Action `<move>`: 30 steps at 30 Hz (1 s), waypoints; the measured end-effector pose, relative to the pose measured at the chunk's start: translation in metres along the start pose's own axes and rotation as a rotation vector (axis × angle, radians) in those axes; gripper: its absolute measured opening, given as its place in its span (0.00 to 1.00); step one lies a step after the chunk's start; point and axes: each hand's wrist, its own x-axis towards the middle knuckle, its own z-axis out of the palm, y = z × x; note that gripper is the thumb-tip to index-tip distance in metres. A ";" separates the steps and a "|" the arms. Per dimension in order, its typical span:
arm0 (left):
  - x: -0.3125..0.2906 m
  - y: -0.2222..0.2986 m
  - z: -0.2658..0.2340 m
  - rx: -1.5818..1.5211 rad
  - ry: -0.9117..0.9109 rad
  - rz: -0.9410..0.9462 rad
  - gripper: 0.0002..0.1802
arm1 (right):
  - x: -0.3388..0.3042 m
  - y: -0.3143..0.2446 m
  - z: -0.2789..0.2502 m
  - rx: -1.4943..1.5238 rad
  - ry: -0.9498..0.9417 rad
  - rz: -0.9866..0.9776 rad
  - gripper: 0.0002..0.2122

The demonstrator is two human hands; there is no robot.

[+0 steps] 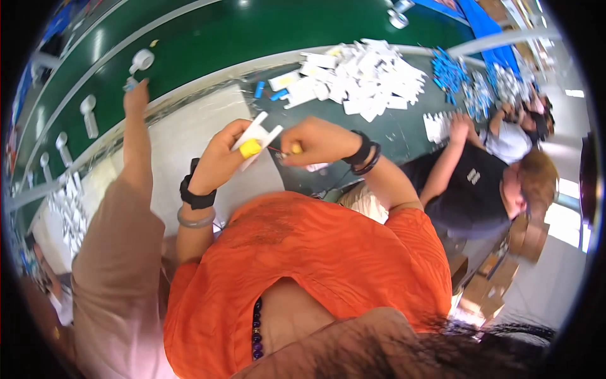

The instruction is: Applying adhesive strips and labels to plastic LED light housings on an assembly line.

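Note:
Over the near edge of the work table, my left hand (218, 155) is closed around a white plastic part (270, 134) with two prong-like arms. A yellow piece (250, 148) sits at its middle, by my fingertips. Just to the right, my right hand (322, 140) is curled into a fist around a small thing with a yellow end (296, 148). A thin reddish line runs from this fist toward the white part; whether it is a wire or a tool's shaft is too small to tell. My right fingers hide most of what they hold.
A big heap of white plastic parts (366, 79) lies beyond my hands, with small blue pieces (278, 95) beside it. Blue parts (449, 72) are piled farther right. A green conveyor belt (252, 31) runs behind. People work on both sides; one arm (137, 126) reaches over the belt.

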 end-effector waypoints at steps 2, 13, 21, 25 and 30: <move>-0.003 0.016 0.016 0.119 0.035 -0.138 0.26 | -0.006 -0.001 0.024 -0.337 0.205 0.019 0.07; -0.002 -0.031 0.048 -0.066 0.066 0.227 0.16 | -0.024 0.002 0.068 -0.381 1.104 -0.221 0.10; -0.009 -0.034 0.050 -0.200 0.106 0.118 0.21 | -0.024 0.001 0.071 -0.397 1.085 -0.318 0.09; -0.012 -0.029 0.053 -0.208 0.110 0.136 0.23 | -0.024 -0.003 0.072 -0.321 1.044 -0.327 0.09; -0.016 -0.028 0.054 -0.156 0.075 0.156 0.25 | -0.018 -0.001 0.077 -0.358 1.019 -0.340 0.10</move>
